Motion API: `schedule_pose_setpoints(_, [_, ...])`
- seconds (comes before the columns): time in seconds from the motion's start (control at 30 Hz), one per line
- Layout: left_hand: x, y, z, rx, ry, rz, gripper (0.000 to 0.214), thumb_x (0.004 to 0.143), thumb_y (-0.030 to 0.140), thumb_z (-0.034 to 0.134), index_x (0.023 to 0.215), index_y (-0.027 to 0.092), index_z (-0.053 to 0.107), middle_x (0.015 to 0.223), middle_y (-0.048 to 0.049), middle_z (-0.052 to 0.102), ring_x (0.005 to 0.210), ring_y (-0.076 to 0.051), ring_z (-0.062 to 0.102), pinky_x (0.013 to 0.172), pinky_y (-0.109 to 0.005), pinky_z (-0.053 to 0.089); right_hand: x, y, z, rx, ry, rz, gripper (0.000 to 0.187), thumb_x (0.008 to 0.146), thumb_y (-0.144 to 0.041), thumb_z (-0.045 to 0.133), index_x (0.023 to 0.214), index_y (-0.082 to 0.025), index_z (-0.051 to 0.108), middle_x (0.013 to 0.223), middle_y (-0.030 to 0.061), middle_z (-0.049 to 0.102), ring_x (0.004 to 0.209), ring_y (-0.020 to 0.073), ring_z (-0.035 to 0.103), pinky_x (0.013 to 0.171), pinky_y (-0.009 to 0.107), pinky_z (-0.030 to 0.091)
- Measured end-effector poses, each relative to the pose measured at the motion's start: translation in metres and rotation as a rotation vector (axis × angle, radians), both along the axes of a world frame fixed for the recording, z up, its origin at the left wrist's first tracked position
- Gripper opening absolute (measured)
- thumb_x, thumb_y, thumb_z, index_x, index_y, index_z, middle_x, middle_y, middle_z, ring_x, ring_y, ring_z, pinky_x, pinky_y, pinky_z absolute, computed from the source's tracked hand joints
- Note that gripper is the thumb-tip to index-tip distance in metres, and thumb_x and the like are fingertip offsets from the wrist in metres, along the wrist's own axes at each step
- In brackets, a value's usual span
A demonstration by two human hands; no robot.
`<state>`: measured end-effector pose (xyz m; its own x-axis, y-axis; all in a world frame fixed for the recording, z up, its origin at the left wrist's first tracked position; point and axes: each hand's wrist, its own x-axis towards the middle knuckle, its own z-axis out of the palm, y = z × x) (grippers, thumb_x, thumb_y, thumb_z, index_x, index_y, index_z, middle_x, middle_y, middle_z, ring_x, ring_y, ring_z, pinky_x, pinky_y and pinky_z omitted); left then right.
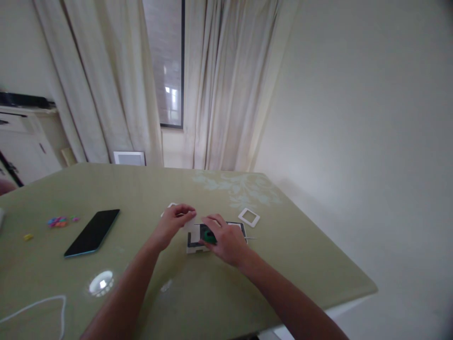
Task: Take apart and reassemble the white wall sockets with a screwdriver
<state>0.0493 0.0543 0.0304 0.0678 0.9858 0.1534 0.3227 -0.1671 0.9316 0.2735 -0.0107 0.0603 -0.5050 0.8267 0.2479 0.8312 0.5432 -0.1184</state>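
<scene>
Dark white-framed panel (194,245), worktop (283,264) centre-right: right hand (226,241), fingers curled on green tool (209,236), pins it steady; left hand (175,221) fingers pinch white piece (189,223) alongside.

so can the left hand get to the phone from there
Probably yes: the phone lies flat, left of the left hand, with only bare table between them, though that hand seems to pinch a white piece.

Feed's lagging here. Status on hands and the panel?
Left hand pinching white piece. Right hand holding green tool on panel. Phone, white frame lie apart.
</scene>
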Motion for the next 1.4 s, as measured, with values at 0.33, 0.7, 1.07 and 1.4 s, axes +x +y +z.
schedule_pose_setpoints(0.33, [0.044, -0.01, -0.014, 0.026, -0.156, -0.143, 0.047, 0.081, 0.058, 0.069, 0.102, 0.017, 0.078, 0.093, -0.01, 0.082, 0.085, -0.027, 0.076, 0.077, -0.036, 0.059, 0.009, 0.011, -0.028, 0.337, -0.237, 0.222, 0.033, 0.11, -0.021, 0.042, 0.132, -0.018, 0.066, 0.129, 0.0137, 0.075, 0.088, 0.0198, 0.076, 0.063, 0.028, 0.054])
schedule_pose_setpoints(0.7, [0.028, 0.007, -0.036, 0.161, 0.075, -0.143, 0.028, 0.076, 0.035, 0.069, 0.097, 0.021, 0.081, 0.104, -0.0102, 0.08, 0.095, -0.028, 0.075, 0.091, -0.042, 0.058, 0.006, 0.02, -0.062, 0.294, -0.119, 0.292, 0.022, 0.108, -0.024, 0.052, 0.116, -0.018, 0.071, 0.121, 0.0089, 0.079, 0.098, 0.0194, 0.075, 0.068, 0.027, 0.055])
schedule_pose_setpoints(1.07, [0.029, 0.013, -0.044, 0.109, 0.09, -0.159, 0.027, 0.078, 0.044, 0.07, 0.087, 0.022, 0.082, 0.09, -0.0066, 0.084, 0.089, -0.028, 0.076, 0.085, -0.038, 0.058, 0.011, 0.008, -0.044, -0.117, -0.054, 0.162, 0.064, 0.084, -0.023, 0.067, 0.147, -0.023, 0.059, 0.154, 0.0043, 0.063, 0.13, 0.0275, 0.06, 0.094, 0.039, 0.058])
schedule_pose_setpoints(1.4, [0.033, 0.006, -0.046, 0.15, 0.135, -0.13, 0.04, 0.084, 0.054, 0.062, 0.096, 0.022, 0.081, 0.1, -0.0099, 0.083, 0.097, -0.03, 0.075, 0.092, -0.042, 0.058, 0.02, 0.007, -0.02, -0.097, -0.032, 0.065, 0.048, 0.088, -0.023, 0.07, 0.136, -0.025, 0.064, 0.141, 0.0055, 0.069, 0.129, 0.0241, 0.059, 0.104, 0.037, 0.052])
